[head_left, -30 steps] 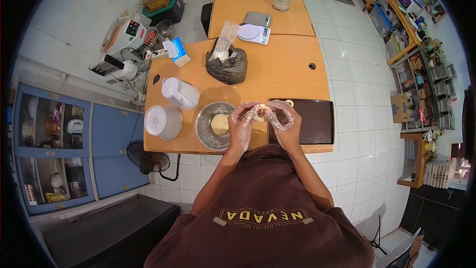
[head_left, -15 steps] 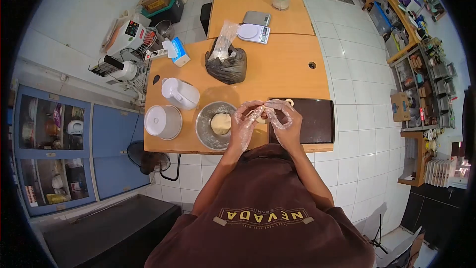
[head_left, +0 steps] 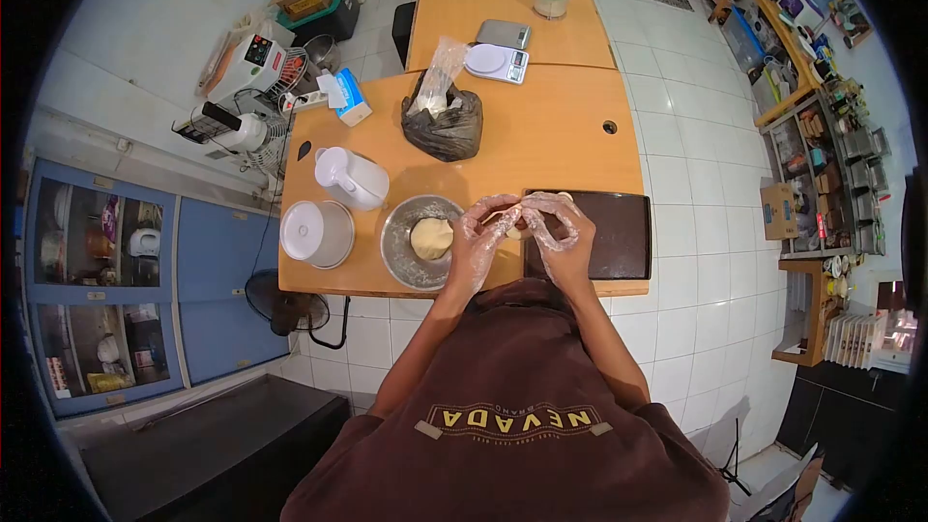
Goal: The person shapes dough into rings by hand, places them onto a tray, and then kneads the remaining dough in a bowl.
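The fingers (head_left: 491, 201) of your left hand (head_left: 470, 249) and right hand (head_left: 565, 249) grip a small pale dough piece (head_left: 514, 231), between the round silver metal bowl (head_left: 394, 266), holding a cream dough ball (head_left: 431, 239), and the dark rectangular tray (head_left: 614, 242) on your brown wooden desk (head_left: 546, 140).

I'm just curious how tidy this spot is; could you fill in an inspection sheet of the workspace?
Surface: wooden table, scales toward its far part.
Job's things: dough ball in metal bowl; dark tray at right.
Clutter: black bag, white jug, lidded tub.
Hands: left and right, floury, fingers pinched together around small dough piece, partly hidden.
Cables: thin dark cord beside the table, left.
Surroundings: fan, blue cabinets left; loaded shelves right.
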Demonstrator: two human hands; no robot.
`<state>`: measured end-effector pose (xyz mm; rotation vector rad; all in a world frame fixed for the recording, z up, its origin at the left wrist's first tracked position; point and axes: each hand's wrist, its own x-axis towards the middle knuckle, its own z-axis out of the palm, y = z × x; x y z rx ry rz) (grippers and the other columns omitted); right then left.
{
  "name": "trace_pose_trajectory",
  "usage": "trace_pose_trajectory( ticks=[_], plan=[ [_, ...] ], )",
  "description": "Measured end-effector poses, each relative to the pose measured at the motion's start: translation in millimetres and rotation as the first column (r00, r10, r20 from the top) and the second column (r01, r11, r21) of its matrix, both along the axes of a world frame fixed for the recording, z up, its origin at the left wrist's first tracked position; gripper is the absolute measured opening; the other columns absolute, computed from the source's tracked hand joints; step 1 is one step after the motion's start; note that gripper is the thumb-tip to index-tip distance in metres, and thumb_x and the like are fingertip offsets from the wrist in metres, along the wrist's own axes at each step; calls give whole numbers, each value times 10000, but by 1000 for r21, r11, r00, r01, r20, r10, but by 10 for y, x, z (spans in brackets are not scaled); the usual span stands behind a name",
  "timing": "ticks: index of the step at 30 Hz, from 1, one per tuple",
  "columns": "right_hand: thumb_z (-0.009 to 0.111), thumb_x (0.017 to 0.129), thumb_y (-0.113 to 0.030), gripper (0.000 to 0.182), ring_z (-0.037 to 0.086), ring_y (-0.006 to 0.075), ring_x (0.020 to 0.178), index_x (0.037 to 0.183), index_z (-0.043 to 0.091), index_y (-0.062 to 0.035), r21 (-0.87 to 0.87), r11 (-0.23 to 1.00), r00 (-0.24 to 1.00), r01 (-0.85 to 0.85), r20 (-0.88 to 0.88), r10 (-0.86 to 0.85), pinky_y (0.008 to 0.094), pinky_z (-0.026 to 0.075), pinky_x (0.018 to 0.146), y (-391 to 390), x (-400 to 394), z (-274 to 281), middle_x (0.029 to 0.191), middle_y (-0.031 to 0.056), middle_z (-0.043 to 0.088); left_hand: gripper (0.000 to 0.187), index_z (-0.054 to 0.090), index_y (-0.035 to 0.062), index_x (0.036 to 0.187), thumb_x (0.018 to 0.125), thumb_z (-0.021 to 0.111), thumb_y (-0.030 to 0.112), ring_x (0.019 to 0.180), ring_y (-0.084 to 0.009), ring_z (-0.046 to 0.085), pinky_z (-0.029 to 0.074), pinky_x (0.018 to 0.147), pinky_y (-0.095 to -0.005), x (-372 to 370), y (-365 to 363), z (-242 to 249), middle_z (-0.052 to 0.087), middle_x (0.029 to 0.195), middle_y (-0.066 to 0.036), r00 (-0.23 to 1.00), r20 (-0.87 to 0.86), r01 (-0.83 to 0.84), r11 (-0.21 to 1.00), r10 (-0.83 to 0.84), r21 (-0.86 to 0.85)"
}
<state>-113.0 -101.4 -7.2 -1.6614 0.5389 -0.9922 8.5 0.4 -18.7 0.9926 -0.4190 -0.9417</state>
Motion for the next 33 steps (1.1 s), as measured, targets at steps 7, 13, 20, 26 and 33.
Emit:
trace_pose_trajectory(
  ticks=[7,13,20,26,33],
  plan=[
    [761,878,18,190,700,236,1048,1068,767,8,-22,1000,999,14,-42,-15,345,533,942,29,18,26,1096,136,753,208,665,-23,1195,990,667,17,991,-143,682,549,893,-280,-8,-21,-90,705,1127,-81,991,-94,-100,993,94,-56],
    [752,862,36,204,704,251,1057,1063,768,9,-61,998,1000,4,-24,-6,348,528,952,-3,27,47,1088,140,756,201,661,-11,1189,988,660,5,1020,-141,681,552,886,-272,-15,-17,-4,694,1155,-78,998,-66,-16,999,14,-35],
    [743,860,55,182,705,253,1045,1036,765,10,-119,993,1000,-1,-31,-3,355,530,949,-28,19,8,1059,125,757,173,676,-13,1158,988,667,14,1025,-170,690,564,909,-301,-5,-3,-81,698,1136,-93,993,-88,-75,997,72,-21],
    [752,860,57,175,702,240,1029,1028,763,11,-33,999,1000,7,-20,-8,350,534,937,12,23,51,1049,124,754,154,669,-11,1149,998,635,-11,1031,-181,686,577,923,-325,11,-11,-147,688,1116,-90,978,-183,-122,988,103,-93],
    [749,845,52,215,712,259,1008,1054,759,4,-98,995,999,-23,-25,20,356,545,911,-7,45,43,1041,133,753,172,671,-20,1161,991,649,-5,1026,-161,672,561,907,-308,7,-22,19,693,1151,-97,998,15,-55,998,55,-38]
  ],
)
